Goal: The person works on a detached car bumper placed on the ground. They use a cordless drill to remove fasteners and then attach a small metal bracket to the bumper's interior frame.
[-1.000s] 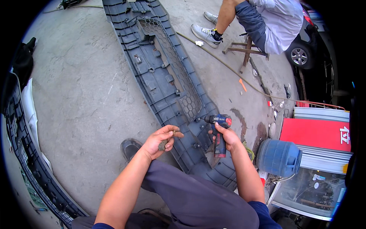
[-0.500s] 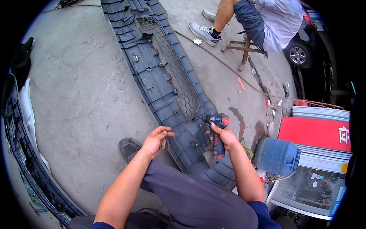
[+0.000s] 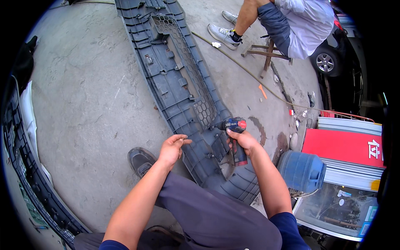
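Note:
A cordless drill [image 3: 234, 125], blue and black with red parts, is gripped in my right hand [image 3: 245, 142]. Its nose points left over a long dark grey plastic bumper [image 3: 168, 89] with honeycomb mesh, which lies inner side up on the ground. My left hand [image 3: 173, 151] hovers at the bumper's left edge, thumb and fingers pinched together. Whatever those fingers hold is too small to name. Where the drill's tip meets the bumper, if it does, cannot be made out.
Another dark bumper [image 3: 31, 187] curves along the left side. A person [image 3: 306, 25] sits on a low stool [image 3: 268, 54] at the upper right. A hose [image 3: 258, 79] crosses the concrete. At right are a blue water jug [image 3: 301, 171], a red panel [image 3: 337, 146] and a glass-topped case [image 3: 329, 212].
My right hand and the drill have shifted slightly up and left, the drill's handle tilting a little. My left hand has risen slightly and is still pinched.

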Available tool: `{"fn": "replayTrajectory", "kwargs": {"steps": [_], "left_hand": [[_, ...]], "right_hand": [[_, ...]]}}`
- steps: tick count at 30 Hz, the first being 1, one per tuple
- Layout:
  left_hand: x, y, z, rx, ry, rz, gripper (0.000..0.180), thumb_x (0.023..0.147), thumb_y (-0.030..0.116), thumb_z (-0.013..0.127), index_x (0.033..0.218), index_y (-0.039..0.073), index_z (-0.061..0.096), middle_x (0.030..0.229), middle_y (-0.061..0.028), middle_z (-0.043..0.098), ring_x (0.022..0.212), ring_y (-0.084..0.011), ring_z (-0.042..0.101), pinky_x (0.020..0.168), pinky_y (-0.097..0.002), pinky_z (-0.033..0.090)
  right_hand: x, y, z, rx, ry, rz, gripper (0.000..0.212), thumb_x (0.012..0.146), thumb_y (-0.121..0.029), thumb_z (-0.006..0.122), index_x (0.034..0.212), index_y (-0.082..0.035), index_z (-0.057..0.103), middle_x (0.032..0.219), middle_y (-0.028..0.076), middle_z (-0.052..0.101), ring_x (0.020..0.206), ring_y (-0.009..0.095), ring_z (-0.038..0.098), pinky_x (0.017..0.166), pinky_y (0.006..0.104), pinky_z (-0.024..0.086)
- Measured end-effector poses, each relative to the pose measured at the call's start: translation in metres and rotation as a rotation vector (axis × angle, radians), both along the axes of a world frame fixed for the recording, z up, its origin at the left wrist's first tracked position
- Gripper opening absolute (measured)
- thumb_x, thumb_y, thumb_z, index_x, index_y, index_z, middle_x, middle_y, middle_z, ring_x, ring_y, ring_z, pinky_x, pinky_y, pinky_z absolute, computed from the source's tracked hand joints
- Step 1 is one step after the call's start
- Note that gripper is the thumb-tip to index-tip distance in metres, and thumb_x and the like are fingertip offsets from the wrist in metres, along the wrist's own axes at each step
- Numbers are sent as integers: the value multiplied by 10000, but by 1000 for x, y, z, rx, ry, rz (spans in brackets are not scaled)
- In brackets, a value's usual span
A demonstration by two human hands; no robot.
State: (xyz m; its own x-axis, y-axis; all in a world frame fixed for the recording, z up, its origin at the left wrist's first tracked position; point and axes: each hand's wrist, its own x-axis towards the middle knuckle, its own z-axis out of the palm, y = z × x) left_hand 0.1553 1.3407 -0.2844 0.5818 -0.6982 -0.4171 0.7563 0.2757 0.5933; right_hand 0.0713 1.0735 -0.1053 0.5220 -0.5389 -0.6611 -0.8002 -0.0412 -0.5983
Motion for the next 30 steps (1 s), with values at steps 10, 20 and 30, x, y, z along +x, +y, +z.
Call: {"fn": "replayTrajectory", "kwargs": {"steps": [10, 20, 30], "left_hand": [[-5, 2, 2, 33, 13, 6, 267, 1127, 100, 501, 1322, 8, 658, 1224, -147, 794, 526, -63, 473, 504, -236, 418], [-3, 10, 4, 18, -27, -14, 237, 1106, 107, 529, 1299, 5, 622, 1209, -163, 783, 559, -77, 502, 511, -256, 439], [-5, 19, 17, 26, -41, -8, 168, 1069, 106, 630, 1217, 31, 654, 1060, -123, 806, 524, -47, 467, 481, -228, 390]], "right_hand": [[-8, 3, 3, -59, 17, 90, 318, 1021, -342, 787, 1127, -64, 674, 882, 59, 705, 696, 175, 671, 592, 373, 551], [-17, 8, 12, -102, -15, 98, 326, 1019, -359, 786, 1091, -60, 680, 882, 58, 717, 695, 167, 679, 593, 359, 536], [-22, 6, 11, -76, -45, 60, 352, 1022, -363, 781, 1180, -61, 693, 949, 78, 750, 701, 168, 677, 609, 363, 541]]}}
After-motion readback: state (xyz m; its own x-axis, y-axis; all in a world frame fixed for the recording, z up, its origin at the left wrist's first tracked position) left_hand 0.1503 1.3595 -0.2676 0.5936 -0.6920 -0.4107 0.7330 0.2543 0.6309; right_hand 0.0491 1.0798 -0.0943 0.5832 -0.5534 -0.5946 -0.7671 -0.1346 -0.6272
